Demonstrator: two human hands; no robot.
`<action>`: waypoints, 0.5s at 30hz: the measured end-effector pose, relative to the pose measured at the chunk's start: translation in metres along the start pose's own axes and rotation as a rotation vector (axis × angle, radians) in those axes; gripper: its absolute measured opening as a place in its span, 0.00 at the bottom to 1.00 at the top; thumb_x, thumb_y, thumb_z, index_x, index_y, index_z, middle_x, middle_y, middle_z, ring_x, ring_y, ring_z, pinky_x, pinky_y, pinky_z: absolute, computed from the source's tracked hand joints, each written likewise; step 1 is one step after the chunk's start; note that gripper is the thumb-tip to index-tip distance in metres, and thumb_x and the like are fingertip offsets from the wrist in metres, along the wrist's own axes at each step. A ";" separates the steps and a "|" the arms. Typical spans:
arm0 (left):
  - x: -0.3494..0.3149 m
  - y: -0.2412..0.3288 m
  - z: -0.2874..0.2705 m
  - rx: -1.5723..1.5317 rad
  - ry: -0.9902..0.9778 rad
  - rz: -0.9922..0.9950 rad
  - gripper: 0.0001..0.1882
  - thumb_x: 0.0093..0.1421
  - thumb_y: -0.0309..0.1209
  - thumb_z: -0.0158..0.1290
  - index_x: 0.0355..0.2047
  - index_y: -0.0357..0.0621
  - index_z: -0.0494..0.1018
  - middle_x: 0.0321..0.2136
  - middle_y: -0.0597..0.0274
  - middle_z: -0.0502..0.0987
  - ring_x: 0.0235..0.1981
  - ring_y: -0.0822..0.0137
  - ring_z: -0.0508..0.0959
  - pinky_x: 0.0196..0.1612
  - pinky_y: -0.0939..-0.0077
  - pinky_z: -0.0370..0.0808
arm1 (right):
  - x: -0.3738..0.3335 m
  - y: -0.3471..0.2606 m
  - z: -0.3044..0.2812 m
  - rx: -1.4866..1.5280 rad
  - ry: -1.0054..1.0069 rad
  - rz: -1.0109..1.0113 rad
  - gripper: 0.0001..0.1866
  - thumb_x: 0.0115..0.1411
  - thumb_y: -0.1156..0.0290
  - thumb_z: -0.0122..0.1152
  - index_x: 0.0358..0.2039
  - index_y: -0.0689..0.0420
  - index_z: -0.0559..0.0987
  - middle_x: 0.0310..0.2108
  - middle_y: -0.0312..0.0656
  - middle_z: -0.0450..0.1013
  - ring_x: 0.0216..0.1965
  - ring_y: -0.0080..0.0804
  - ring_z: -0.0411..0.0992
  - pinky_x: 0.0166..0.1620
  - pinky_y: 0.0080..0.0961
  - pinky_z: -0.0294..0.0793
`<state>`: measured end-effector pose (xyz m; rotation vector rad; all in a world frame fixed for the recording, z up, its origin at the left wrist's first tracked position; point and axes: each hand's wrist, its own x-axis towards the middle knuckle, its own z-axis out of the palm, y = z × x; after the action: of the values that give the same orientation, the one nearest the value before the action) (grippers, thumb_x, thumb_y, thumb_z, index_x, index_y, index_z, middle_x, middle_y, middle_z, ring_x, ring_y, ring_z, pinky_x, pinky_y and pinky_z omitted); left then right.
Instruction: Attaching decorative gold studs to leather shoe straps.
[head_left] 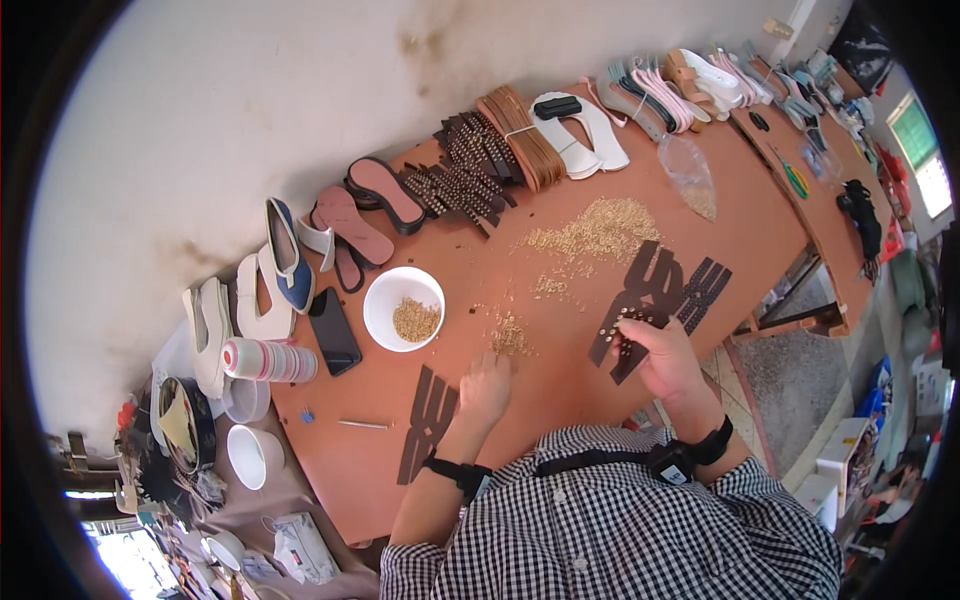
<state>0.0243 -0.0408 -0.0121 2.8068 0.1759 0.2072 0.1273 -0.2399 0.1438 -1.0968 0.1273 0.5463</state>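
Note:
My right hand (pixel 662 355) pinches a dark brown cut-out shoe strap (pixel 628 362) dotted with small gold-coloured studs. Beside and beyond it lie more dark strap pieces (pixel 652 272), some without visible studs. My left hand (pixel 487 388) is at the near edge of a small heap of gold-coloured studs (pixel 511 335), fingers drawn together and pointing down; whatever they hold is too small to make out. Another dark slotted strap (pixel 424 425) lies flat next to my left forearm. A white bowl (pixel 375 312), part filled with the same studs, stands left of the heap.
A larger spread of studs (pixel 610 228) covers the table (pixel 540 400) farther back. Along the wall lie studded straps (pixel 460 190), soles (pixel 385 190) and a brown strip bundle (pixel 522 140). At left are a phone (pixel 335 330), a striped flask (pixel 268 361) and a metal tool (pixel 363 424).

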 end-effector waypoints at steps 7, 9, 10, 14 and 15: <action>0.001 0.013 -0.044 -0.868 0.048 -0.456 0.03 0.50 0.21 0.51 0.27 0.35 0.71 0.23 0.59 0.74 0.23 0.69 0.74 0.27 0.78 0.72 | -0.003 -0.003 0.020 -0.082 -0.117 0.024 0.05 0.51 0.77 0.55 0.28 0.64 0.73 0.24 0.39 0.71 0.24 0.24 0.69 0.28 0.19 0.68; 0.013 0.029 -0.080 -1.391 0.175 -0.514 0.05 0.50 0.19 0.51 0.29 0.32 0.72 0.23 0.59 0.74 0.25 0.72 0.74 0.31 0.83 0.72 | -0.003 -0.001 0.022 -0.094 -0.149 0.056 0.05 0.51 0.77 0.55 0.29 0.64 0.73 0.24 0.39 0.71 0.25 0.24 0.69 0.29 0.18 0.68; 0.017 0.034 -0.096 -1.390 0.161 -0.464 0.04 0.51 0.18 0.50 0.28 0.30 0.72 0.24 0.61 0.74 0.25 0.73 0.74 0.31 0.83 0.72 | -0.005 -0.002 0.025 -0.097 -0.167 0.054 0.06 0.51 0.77 0.55 0.30 0.64 0.73 0.26 0.39 0.71 0.26 0.23 0.69 0.31 0.18 0.69; 0.021 0.053 -0.133 -1.505 0.167 -0.438 0.04 0.50 0.16 0.49 0.27 0.31 0.71 0.25 0.59 0.74 0.26 0.72 0.73 0.32 0.82 0.72 | -0.009 -0.005 0.036 -0.151 -0.199 0.034 0.06 0.51 0.77 0.55 0.31 0.63 0.73 0.27 0.37 0.70 0.27 0.22 0.68 0.32 0.17 0.69; 0.020 0.057 -0.139 -1.544 0.160 -0.392 0.03 0.49 0.15 0.49 0.26 0.32 0.69 0.24 0.58 0.73 0.25 0.71 0.73 0.31 0.80 0.72 | -0.011 -0.006 0.039 -0.156 -0.200 0.031 0.06 0.51 0.77 0.55 0.31 0.63 0.73 0.28 0.37 0.70 0.28 0.22 0.68 0.32 0.17 0.69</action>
<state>0.0275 -0.0490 0.1391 1.1956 0.3790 0.2908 0.1146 -0.2123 0.1709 -1.1863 -0.0744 0.7000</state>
